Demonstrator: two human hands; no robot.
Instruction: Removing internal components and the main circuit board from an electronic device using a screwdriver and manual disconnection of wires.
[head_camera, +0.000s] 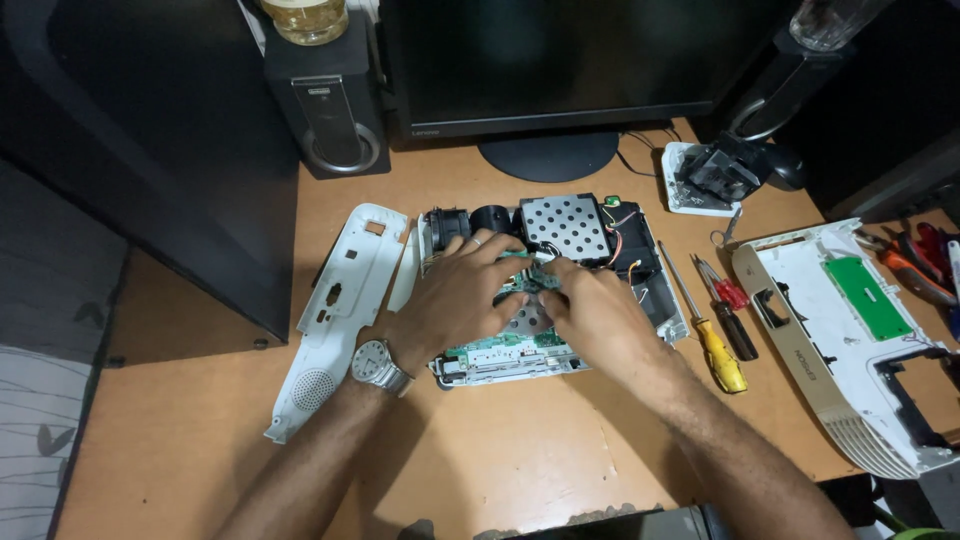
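Both hands (530, 300) on opened projector (560, 290) circuit board, screwdrivers (715, 330) just right, w/ white cover (345, 300) left.

An opened device (545, 290) lay flat at the centre of the frame, its cover off, showing a perforated metal plate (566, 227), black fan housings and a green circuit board (500, 350) along its lower edge.

A single camera, worn on the person's head, looks steeply down and forward over the wooden table (500, 470). It sits close: both forearms enter from the bottom edge and the left hand (455, 300) and right hand (595, 315) meet near the centre of the view. The far edge of the view reaches the base of the monitor (550, 60) and a speaker (330, 100). There is no second view to share the scene with.
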